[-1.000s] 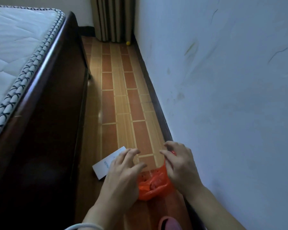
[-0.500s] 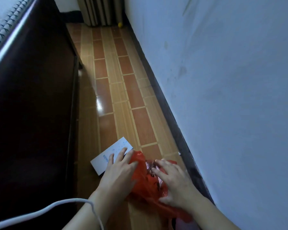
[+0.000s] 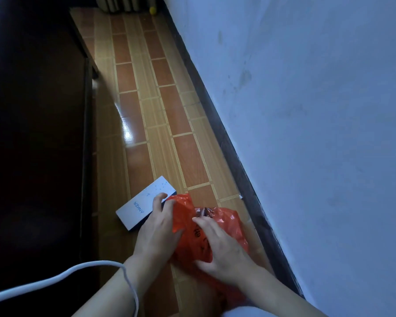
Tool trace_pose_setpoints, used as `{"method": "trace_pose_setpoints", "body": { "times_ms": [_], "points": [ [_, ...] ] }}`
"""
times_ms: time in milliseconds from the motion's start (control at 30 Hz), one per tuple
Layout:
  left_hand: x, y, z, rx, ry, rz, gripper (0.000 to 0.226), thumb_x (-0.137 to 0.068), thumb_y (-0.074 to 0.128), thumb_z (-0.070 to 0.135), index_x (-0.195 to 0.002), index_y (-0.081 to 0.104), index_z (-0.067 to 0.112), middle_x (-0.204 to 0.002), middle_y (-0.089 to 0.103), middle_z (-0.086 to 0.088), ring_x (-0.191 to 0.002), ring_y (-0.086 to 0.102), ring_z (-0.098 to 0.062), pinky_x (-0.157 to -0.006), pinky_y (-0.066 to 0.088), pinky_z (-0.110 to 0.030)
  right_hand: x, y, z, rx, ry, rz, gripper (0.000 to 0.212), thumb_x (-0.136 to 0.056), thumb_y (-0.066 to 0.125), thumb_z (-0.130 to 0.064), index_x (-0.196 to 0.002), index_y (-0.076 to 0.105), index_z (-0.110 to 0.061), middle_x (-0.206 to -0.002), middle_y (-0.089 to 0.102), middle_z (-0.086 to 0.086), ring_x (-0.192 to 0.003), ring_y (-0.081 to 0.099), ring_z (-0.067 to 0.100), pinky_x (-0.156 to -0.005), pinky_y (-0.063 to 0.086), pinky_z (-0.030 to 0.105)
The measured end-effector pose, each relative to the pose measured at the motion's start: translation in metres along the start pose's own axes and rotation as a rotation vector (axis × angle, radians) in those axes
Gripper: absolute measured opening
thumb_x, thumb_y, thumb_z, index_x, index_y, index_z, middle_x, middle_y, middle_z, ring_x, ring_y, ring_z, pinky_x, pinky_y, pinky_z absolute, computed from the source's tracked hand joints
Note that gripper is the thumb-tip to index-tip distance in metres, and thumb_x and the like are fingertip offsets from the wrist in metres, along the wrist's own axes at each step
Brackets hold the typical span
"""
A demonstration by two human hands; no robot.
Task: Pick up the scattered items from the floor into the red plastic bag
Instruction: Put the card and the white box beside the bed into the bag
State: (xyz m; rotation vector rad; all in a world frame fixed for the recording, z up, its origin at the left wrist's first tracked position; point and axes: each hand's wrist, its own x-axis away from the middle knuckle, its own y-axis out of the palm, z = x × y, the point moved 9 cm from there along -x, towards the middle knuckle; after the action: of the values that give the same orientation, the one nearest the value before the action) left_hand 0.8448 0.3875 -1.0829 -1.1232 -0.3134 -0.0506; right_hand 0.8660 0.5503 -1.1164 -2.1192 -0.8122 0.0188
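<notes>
Red plastic bag [image 3: 217, 234]: crumpled, glossy orange-red film with dark print, on the floor at 6 o'clock. Left hand [image 3: 156, 232] grasps its left edge, fingertips beside the white Anker box [image 3: 144, 205] at 7 o'clock; right hand [image 3: 222, 250] lies on it, fingers relaxed. Since half a second ago the bag's mouth has spread wider. White cable [image 3: 55, 279] crosses the left forearm. Striped tile floor [image 3: 165, 124]; dark bed frame [image 3: 32, 133] at 9 o'clock, pale wall [image 3: 318, 110] at 3 o'clock, yellow ball [image 3: 152, 10] at 12 o'clock.

A narrow strip of glossy tiled floor [image 3: 133, 92] runs between a dark wooden bed frame [image 3: 32, 133] and a pale scuffed wall [image 3: 306, 110] with dark skirting [image 3: 217, 124]; light glints off one tile.
</notes>
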Motion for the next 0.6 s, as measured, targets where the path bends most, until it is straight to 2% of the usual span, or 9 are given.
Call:
{"method": "trace_pose_setpoints", "body": {
  "times_ms": [67,133,200,267,367,433,467,533,600],
  "points": [
    [0.002,0.005,0.007,0.012,0.055,-0.011,0.063,-0.086,0.078,0.015,-0.139,0.046,0.024,-0.152,0.026,0.004,-0.1,0.07,-0.026,-0.077,0.059,-0.034,0.0,0.01,0.006,0.045,-0.005,0.006,0.085,-0.088,0.068,-0.025,-0.157,0.021,-0.041,-0.159,0.027,-0.009,-0.135,0.052,0.024,-0.111,0.047,0.036],
    [0.004,0.009,0.013,0.002,0.105,-0.022,0.054,-0.086,0.069,0.002,-0.131,0.049,0.022,-0.144,0.032,0.003,-0.092,0.068,-0.023,-0.072,0.06,-0.03,-0.001,0.01,0.007,0.065,-0.067,0.048,0.074,-0.085,0.058,-0.006,-0.149,0.036,-0.034,-0.15,0.037,-0.002,-0.119,0.061,0.031,-0.098,0.053,0.041],
    [0.003,0.006,0.017,-0.01,0.118,-0.011,0.045,-0.086,0.069,0.0,-0.119,0.05,0.024,-0.131,0.036,0.004,-0.079,0.062,-0.018,-0.062,0.057,-0.027,-0.003,0.003,0.006,0.088,-0.148,0.11,0.056,-0.078,0.055,0.003,-0.128,0.058,-0.019,-0.134,0.049,0.003,-0.113,0.06,0.029,-0.092,0.055,0.04],
    [0.001,-0.001,0.018,-0.007,0.112,0.004,0.04,-0.086,0.071,0.002,-0.112,0.05,0.024,-0.123,0.037,0.005,-0.072,0.055,-0.016,-0.056,0.049,-0.026,-0.006,-0.011,0.002,0.161,-0.222,0.186,0.036,-0.074,0.056,0.007,-0.104,0.068,-0.01,-0.119,0.055,0.004,-0.107,0.057,0.026,-0.084,0.056,0.041],
    [-0.002,-0.014,0.014,0.009,0.083,0.026,0.039,-0.088,0.069,0.003,-0.116,0.051,0.023,-0.126,0.036,0.004,-0.076,0.054,-0.02,-0.06,0.047,-0.027,-0.009,-0.039,0.001,0.182,-0.228,0.331,0.02,-0.085,0.059,0.0,-0.095,0.074,-0.009,-0.105,0.06,0.001,-0.097,0.054,0.019,-0.079,0.054,0.035],
    [-0.002,-0.019,0.012,0.045,0.066,0.04,0.041,-0.087,0.068,0.002,-0.119,0.051,0.022,-0.13,0.036,0.004,-0.078,0.054,-0.019,-0.062,0.044,-0.027,-0.008,-0.054,-0.001,0.052,-0.148,0.396,0.013,-0.088,0.068,-0.017,-0.099,0.074,-0.015,-0.104,0.06,-0.005,-0.098,0.054,0.013,-0.085,0.051,0.028],
    [-0.002,-0.022,0.013,0.074,0.066,0.056,0.04,-0.087,0.066,0.002,-0.119,0.051,0.02,-0.13,0.037,0.003,-0.077,0.054,-0.02,-0.063,0.043,-0.027,-0.009,-0.052,-0.004,0.012,-0.097,0.366,0.022,-0.085,0.072,-0.031,-0.104,0.073,-0.019,-0.106,0.059,-0.007,-0.101,0.053,0.012,-0.087,0.049,0.025],
    [-0.002,-0.028,0.012,0.117,0.053,0.09,0.038,-0.087,0.064,0.001,-0.119,0.053,0.018,-0.13,0.038,0.003,-0.077,0.054,-0.02,-0.064,0.043,-0.028,-0.015,-0.032,-0.012,0.129,-0.029,0.21,0.05,-0.077,0.073,-0.052,-0.119,0.065,-0.025,-0.118,0.055,-0.008,-0.108,0.052,0.014,-0.089,0.05,0.028],
    [-0.001,-0.034,0.008,0.116,0.021,0.128,0.038,-0.087,0.065,0.001,-0.12,0.055,0.017,-0.13,0.039,0.004,-0.079,0.057,-0.021,-0.064,0.047,-0.031,-0.019,-0.012,-0.011,0.285,0.032,0.062,0.06,-0.078,0.075,-0.043,-0.131,0.055,-0.024,-0.127,0.051,-0.004,-0.113,0.055,0.022,-0.089,0.055,0.039]
  ]
}}
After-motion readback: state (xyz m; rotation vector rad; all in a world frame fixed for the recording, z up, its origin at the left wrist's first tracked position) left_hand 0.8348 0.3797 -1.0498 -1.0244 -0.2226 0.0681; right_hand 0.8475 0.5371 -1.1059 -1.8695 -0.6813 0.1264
